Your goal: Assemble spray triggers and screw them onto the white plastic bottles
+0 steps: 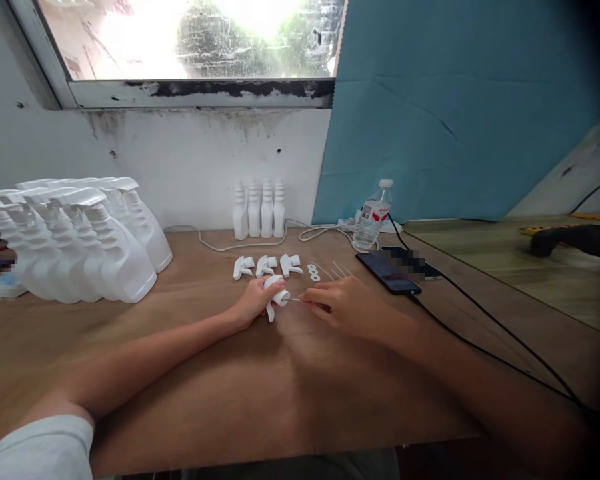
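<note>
My left hand (253, 301) is closed around a white spray trigger head (279, 293), its round collar facing right and its lever pointing down. With fingers pinched together, my right hand (337, 301) holds a thin tube (294, 299) whose far end meets the collar opening. Behind my hands, three more trigger heads (267, 265) lie in a row on the brown table (280, 400). Several small white rings (313, 272) and a few thin tubes (341, 269) lie just beyond my right hand.
Large white bottles (125, 253) stand grouped at the left. Several slim white bottles (253, 210) stand by the wall. A clear water bottle (373, 217), a phone (387, 272), a second device beside it, and cables (500, 320) are at the right.
</note>
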Demonstrator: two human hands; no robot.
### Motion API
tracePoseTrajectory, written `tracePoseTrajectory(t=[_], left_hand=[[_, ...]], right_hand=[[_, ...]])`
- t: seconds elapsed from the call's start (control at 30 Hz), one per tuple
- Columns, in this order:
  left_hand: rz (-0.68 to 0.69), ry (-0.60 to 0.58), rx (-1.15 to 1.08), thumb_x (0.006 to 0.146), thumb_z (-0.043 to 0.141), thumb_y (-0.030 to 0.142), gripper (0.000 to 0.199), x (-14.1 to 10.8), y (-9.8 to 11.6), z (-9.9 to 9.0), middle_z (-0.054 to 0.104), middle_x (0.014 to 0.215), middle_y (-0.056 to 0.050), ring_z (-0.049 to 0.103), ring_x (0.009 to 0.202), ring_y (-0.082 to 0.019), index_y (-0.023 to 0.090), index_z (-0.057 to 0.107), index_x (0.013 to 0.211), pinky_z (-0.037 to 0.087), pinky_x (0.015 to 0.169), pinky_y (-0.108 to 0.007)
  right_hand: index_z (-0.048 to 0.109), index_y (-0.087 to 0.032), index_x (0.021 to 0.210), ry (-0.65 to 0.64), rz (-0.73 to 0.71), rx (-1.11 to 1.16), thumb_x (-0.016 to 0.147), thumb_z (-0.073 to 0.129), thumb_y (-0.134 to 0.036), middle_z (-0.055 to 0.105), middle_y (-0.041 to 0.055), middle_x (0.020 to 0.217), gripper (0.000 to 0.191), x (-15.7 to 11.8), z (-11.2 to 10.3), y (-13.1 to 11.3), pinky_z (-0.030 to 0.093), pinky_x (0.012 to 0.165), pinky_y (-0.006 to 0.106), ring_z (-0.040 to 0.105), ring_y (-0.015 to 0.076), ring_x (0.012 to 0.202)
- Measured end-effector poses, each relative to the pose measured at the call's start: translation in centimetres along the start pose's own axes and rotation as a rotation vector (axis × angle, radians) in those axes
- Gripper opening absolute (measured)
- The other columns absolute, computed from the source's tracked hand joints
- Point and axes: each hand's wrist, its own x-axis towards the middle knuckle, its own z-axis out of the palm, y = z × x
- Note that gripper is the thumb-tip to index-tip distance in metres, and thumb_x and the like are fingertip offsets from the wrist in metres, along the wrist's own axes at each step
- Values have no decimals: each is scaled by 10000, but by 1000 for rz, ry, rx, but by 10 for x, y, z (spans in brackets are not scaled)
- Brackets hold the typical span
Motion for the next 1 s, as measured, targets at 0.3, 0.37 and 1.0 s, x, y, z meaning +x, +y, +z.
tracePoseTrajectory(t=[0.3,0.37,1.0], left_hand=[[2,-8,-94,782,586,516,401,2,5,-6,425,436,43,289,330,-46,172,459,620,170,339,-187],[0,0,-113,775,592,521,412,1,7,-6,414,424,41,281,329,-46,173,453,603,156,340,-193],[16,33,-270,751,586,586,458,2,10,-6,378,454,64,214,338,-21,172,430,633,133,334,-142]], right_hand=[[672,-200,966,126,67,157,912,502,-255,716,25,776,187,1,30,4,380,591,243,617,130,603],[673,-195,955,157,67,165,918,501,-250,721,29,803,185,0,33,1,390,601,238,634,129,631],[622,-189,956,170,193,275,960,413,-266,667,26,764,223,2,40,-17,374,589,219,598,125,622]])
